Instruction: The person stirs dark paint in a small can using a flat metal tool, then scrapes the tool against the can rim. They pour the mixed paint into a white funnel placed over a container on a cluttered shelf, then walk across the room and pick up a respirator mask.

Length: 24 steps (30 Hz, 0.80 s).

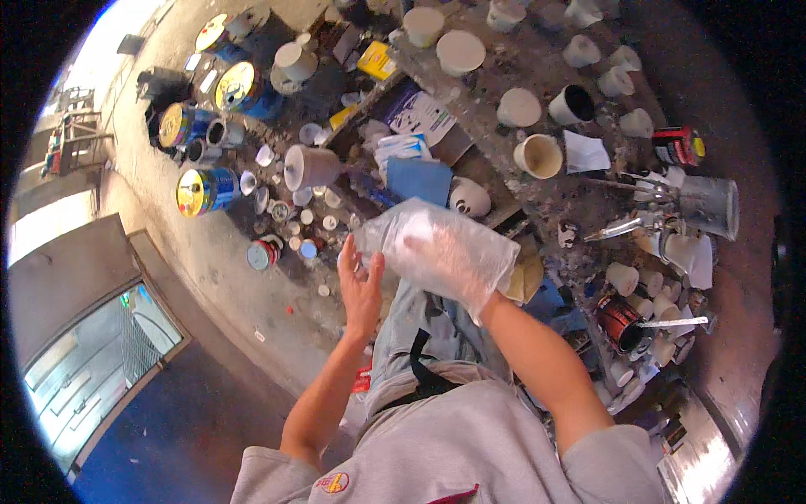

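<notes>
A clear plastic bag [487, 246] is drawn over my right hand [449, 250] down to the wrist, in front of my legs. Through the cloudy plastic the fingers look stretched out toward the left, though their tips are blurred. A white patch shows inside the bag near them; I cannot tell what it is. At the bag's left end is my left hand [361, 281], its thumb and fingers on either side of the crumpled plastic. Just beyond the bag lie a blue folded sheet [418, 179] and a white round container [469, 196] in an open box.
A stained worktable [495, 151] carries lidded tubs [460, 52], an open cream tub [538, 157], spray guns [617, 228] and a dark-filled can [620, 323]. Blue drums with yellow lids [206, 192] and small cups stand at the left on the floor.
</notes>
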Available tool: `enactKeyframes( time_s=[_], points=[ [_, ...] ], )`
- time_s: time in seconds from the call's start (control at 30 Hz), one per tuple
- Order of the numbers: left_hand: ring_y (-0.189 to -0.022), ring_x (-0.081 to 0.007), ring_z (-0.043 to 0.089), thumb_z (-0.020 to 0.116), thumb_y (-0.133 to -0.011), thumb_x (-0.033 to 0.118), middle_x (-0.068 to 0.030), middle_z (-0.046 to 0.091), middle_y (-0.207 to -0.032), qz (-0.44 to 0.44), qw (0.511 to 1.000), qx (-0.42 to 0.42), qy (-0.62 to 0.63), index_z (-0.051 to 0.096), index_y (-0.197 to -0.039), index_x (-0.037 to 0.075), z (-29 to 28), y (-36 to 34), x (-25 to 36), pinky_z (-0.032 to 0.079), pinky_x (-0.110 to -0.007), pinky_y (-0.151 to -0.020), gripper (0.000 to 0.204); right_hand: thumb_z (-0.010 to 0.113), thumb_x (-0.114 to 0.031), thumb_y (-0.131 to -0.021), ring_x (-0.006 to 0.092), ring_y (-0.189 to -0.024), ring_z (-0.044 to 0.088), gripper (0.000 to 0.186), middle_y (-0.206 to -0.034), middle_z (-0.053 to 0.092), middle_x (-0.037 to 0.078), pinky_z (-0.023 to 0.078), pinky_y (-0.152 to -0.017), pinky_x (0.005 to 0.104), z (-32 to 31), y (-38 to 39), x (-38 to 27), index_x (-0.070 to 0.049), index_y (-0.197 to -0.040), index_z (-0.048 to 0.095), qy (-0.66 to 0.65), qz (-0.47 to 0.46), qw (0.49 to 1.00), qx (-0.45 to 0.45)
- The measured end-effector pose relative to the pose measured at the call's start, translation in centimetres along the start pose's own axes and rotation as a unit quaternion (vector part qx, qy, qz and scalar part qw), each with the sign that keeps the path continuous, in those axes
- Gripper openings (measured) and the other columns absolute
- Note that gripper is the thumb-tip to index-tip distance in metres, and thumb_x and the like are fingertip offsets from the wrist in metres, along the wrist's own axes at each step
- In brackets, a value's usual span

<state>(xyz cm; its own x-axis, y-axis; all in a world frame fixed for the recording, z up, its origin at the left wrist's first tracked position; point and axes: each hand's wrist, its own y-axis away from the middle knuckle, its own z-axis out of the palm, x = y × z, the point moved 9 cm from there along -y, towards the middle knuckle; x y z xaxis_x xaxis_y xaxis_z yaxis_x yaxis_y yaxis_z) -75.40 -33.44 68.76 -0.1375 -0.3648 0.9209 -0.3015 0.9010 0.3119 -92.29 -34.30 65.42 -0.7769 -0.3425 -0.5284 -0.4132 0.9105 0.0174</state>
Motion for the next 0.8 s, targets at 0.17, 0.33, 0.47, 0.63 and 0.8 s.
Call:
enactKeyframes(
  time_s=[0.17, 0.33, 0.47, 0.63, 0.8],
  points=[
    [-0.097, -0.0086, 0.060, 0.066, -0.097, 0.021, -0.0004, 0.068, -0.105, -0.126, 0.964, -0.230, 0.052, 0.065, -0.121, 0.000, 6.7, 1.6, -1.2, 0.047, -0.025, -0.088, 0.032, 0.059, -0.025, -0.097, 0.0224, -0.109, 0.062, 0.041, -0.125, 0.063, 0.010, 0.053, -0.086, 0.0370, 2.8, 6.8, 3.1, -0.004, -0.132, 0.057, -0.742, 0.279, 0.609, 0.011],
    [-0.086, -0.0047, 0.057, 0.063, -0.099, 0.028, 0.0027, 0.068, -0.098, -0.174, 0.934, -0.296, 0.095, 0.068, -0.117, 0.002, 10.6, 4.5, 0.5, 0.044, -0.022, -0.074, 0.032, 0.063, -0.020, -0.097, 0.0157, -0.099, 0.064, 0.035, -0.117, 0.064, 0.007, 0.054, -0.084, 0.0302, -2.7, 11.8, 4.4, -0.003, -0.127, 0.059, -0.802, 0.311, 0.501, 0.091],
    [-0.084, -0.0053, 0.058, 0.063, -0.099, 0.029, 0.0023, 0.068, -0.095, -0.199, 0.911, -0.341, 0.120, 0.069, -0.115, 0.001, 12.7, 6.1, 2.2, 0.044, -0.022, -0.073, 0.033, 0.068, -0.018, -0.094, 0.0143, -0.100, 0.064, 0.035, -0.116, 0.064, 0.006, 0.053, -0.086, 0.0291, -5.3, 13.3, 3.5, -0.004, -0.125, 0.060, -0.868, 0.239, 0.413, 0.135],
    [-0.090, -0.0082, 0.062, 0.058, -0.102, 0.024, -0.0031, 0.070, -0.102, -0.171, 0.888, -0.389, 0.175, 0.068, -0.114, -0.001, 14.5, 8.0, 5.2, 0.049, -0.025, -0.081, 0.030, 0.071, -0.013, -0.090, 0.0153, -0.109, 0.062, 0.042, -0.124, 0.063, 0.007, 0.051, -0.094, 0.0296, -6.5, 14.2, 4.3, -0.005, -0.129, 0.059, -0.791, 0.196, 0.545, 0.199],
    [-0.095, -0.0104, 0.063, 0.057, -0.103, 0.020, -0.0063, 0.070, -0.106, -0.171, 0.888, -0.393, 0.168, 0.067, -0.115, -0.004, 15.5, 8.9, 6.0, 0.049, -0.026, -0.084, 0.029, 0.060, -0.016, -0.097, 0.0131, -0.108, 0.057, 0.030, -0.120, 0.061, 0.003, 0.045, -0.094, 0.0268, -5.8, 15.5, 6.5, -0.006, -0.126, 0.060, -0.570, 0.313, 0.748, 0.131]
  ],
)
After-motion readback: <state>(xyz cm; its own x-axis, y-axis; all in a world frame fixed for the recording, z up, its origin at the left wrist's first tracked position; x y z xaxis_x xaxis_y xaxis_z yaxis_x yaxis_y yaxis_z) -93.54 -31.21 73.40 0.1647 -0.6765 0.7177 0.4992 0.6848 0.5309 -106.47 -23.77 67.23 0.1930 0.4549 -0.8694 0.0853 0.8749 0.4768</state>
